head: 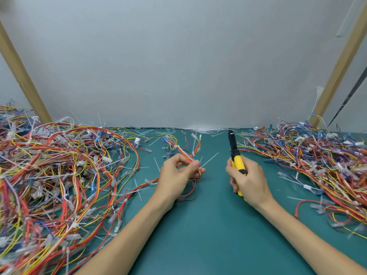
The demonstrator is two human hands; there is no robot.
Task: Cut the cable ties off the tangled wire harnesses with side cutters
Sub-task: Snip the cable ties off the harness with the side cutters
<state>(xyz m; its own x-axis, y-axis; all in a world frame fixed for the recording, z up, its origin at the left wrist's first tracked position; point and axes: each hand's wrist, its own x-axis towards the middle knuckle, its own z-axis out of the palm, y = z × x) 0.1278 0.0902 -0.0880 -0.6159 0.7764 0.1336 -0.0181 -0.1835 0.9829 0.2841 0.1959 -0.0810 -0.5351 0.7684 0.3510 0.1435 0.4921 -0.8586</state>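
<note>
left hand pinches a red-yellow harness with white ties; right hand grips yellow-handled side cutters.

Pale grey wall behind a teal table, slanted wooden posts at either side.

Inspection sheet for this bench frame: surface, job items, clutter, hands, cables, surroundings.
Surface: green mat, wires heaped on both sides.
Job's things: wire harness with white ties on it; yellow side cutters, tip up, apart from the harness.
Clutter: cut tie scraps along the far edge.
Grippers: left hand pinches the harness; right hand grips the cutter handles.
Cables: left wire pile and right wire pile, both tangled.
Surroundings: grey wall; wooden posts at both sides.
</note>
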